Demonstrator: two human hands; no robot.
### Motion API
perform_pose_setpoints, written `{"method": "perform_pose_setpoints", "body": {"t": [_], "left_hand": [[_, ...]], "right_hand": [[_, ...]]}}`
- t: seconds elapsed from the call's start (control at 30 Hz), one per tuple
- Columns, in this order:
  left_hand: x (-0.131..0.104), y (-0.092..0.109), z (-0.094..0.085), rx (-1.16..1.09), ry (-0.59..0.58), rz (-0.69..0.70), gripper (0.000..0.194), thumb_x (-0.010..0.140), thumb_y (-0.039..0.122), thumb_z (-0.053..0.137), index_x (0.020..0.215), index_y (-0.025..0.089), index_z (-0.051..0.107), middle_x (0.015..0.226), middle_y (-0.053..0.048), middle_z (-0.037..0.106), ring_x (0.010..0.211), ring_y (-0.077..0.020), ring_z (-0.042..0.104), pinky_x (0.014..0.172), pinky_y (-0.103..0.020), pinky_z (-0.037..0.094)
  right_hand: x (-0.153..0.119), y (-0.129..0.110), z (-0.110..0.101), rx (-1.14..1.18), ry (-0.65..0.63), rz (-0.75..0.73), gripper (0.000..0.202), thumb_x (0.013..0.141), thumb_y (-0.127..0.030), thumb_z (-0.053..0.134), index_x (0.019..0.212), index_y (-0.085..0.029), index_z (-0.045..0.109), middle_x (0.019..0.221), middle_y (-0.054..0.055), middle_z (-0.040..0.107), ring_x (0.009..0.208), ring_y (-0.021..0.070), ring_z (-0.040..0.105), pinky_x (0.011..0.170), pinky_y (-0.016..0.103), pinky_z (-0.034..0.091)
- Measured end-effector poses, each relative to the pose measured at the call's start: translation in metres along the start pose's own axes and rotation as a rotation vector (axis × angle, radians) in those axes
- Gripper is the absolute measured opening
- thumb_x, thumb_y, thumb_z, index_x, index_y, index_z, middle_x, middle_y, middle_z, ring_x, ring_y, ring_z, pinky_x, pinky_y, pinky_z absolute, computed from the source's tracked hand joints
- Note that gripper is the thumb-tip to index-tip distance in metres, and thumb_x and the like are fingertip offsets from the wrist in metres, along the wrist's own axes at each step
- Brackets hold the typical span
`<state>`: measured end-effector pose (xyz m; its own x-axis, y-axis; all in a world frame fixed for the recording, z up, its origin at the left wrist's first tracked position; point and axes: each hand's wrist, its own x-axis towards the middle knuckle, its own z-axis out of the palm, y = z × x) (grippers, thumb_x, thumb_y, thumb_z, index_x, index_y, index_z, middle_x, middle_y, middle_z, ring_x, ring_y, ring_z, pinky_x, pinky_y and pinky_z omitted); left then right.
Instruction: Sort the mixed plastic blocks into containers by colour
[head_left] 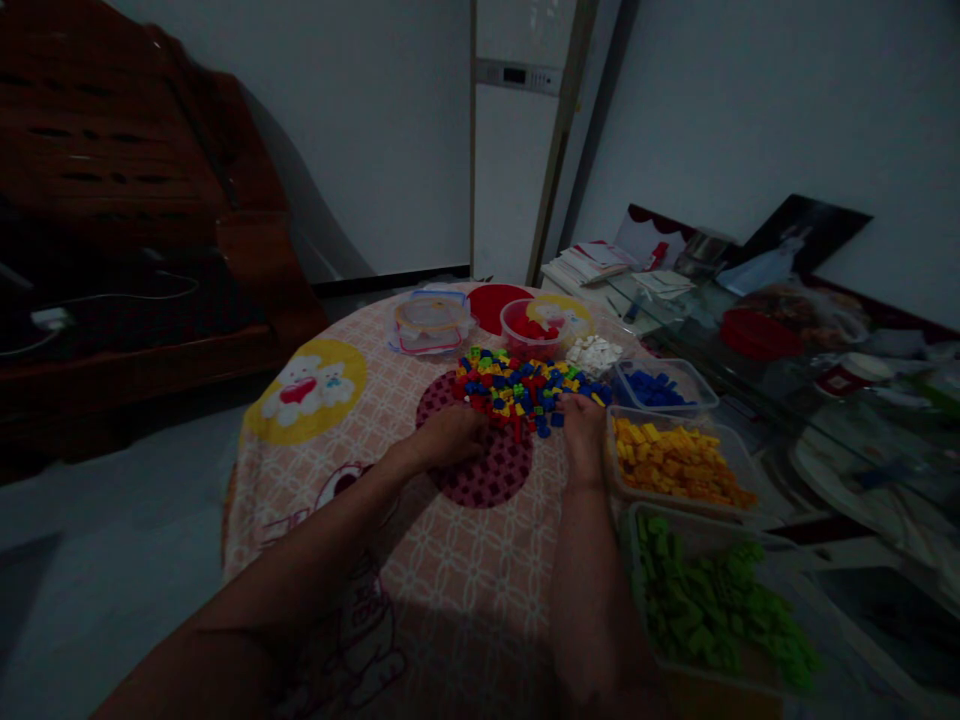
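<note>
A loose heap of small toy building bricks in red, blue, yellow and green lies toward the far side of the round table. My left hand is at its near left edge, over a dark red patterned circle on the cloth. Its fingers are curled closed, and what they hold, if anything, is hidden. At the heap's right end is my right hand, fingers bent together among blue and yellow bricks. I cannot make out what is between them. White bricks form a separate small pile just beyond it.
Along the right side stand clear tubs: blue bricks, yellow bricks and green bricks. Behind the heap are a round tub of red bricks, a red disc and stacked lids. A cluttered glass table adjoins on the right.
</note>
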<state>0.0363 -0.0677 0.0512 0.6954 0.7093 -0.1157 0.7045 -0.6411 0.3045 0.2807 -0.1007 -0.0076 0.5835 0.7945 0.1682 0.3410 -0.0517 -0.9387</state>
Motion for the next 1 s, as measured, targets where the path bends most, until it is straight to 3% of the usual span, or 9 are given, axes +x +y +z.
{"method": "perform_pose_setpoints", "body": {"t": [0.13, 0.3, 0.47, 0.67, 0.83, 1.0], "left_hand": [[0.018, -0.003, -0.009, -0.165, 0.094, 0.066, 0.013, 0.074, 0.016, 0.066, 0.084, 0.018, 0.074, 0.082, -0.003, 0.074, 0.076, -0.0187, 0.067, 0.068, -0.025, 0.044], [0.06, -0.011, -0.027, -0.653, 0.289, 0.052, 0.015, 0.07, 0.02, 0.067, 0.082, 0.014, 0.073, 0.068, 0.0, 0.07, 0.061, -0.0137, 0.063, 0.061, -0.023, 0.047], [0.094, -0.011, -0.018, -0.991, 0.415, -0.029, 0.015, 0.069, 0.019, 0.067, 0.082, 0.014, 0.074, 0.057, 0.002, 0.065, 0.05, -0.0112, 0.058, 0.054, -0.021, 0.047], [0.101, -0.002, -0.006, -1.062, 0.472, -0.141, 0.01, 0.071, 0.016, 0.066, 0.079, 0.014, 0.072, 0.055, 0.003, 0.064, 0.048, -0.0099, 0.058, 0.053, -0.02, 0.047], [0.124, 0.004, -0.028, -0.964, 0.657, -0.124, 0.017, 0.076, 0.018, 0.064, 0.089, 0.012, 0.074, 0.066, -0.001, 0.07, 0.059, -0.0125, 0.064, 0.059, -0.022, 0.051], [0.152, 0.005, -0.051, -0.931, 0.826, -0.074, 0.039, 0.078, 0.015, 0.062, 0.115, 0.011, 0.071, 0.097, -0.009, 0.076, 0.086, -0.0171, 0.07, 0.08, -0.029, 0.056]], "right_hand": [[-0.002, -0.002, 0.0, 0.001, -0.001, -0.009, 0.038, 0.08, -0.048, 0.055, 0.083, -0.017, 0.076, 0.08, 0.005, 0.077, 0.076, 0.0225, 0.068, 0.071, 0.029, 0.047], [-0.002, -0.005, -0.001, -0.014, 0.002, -0.018, 0.038, 0.08, -0.047, 0.054, 0.082, -0.017, 0.076, 0.08, 0.006, 0.077, 0.076, 0.0224, 0.067, 0.071, 0.029, 0.047], [0.0, 0.001, 0.0, -0.051, 0.006, -0.02, 0.039, 0.08, -0.049, 0.054, 0.083, -0.017, 0.077, 0.08, 0.006, 0.077, 0.075, 0.0219, 0.066, 0.072, 0.029, 0.048], [0.001, 0.002, 0.002, -0.044, 0.019, 0.003, 0.04, 0.08, -0.049, 0.054, 0.084, -0.017, 0.078, 0.082, 0.007, 0.077, 0.076, 0.0228, 0.066, 0.075, 0.031, 0.05], [0.0, 0.0, 0.0, -0.037, -0.004, -0.003, 0.041, 0.081, -0.05, 0.055, 0.086, -0.017, 0.078, 0.081, 0.007, 0.077, 0.076, 0.0223, 0.066, 0.076, 0.03, 0.05], [0.001, 0.003, 0.0, -0.038, -0.004, -0.01, 0.041, 0.081, -0.05, 0.054, 0.087, -0.017, 0.078, 0.081, 0.006, 0.077, 0.075, 0.0218, 0.066, 0.075, 0.03, 0.05]]}}
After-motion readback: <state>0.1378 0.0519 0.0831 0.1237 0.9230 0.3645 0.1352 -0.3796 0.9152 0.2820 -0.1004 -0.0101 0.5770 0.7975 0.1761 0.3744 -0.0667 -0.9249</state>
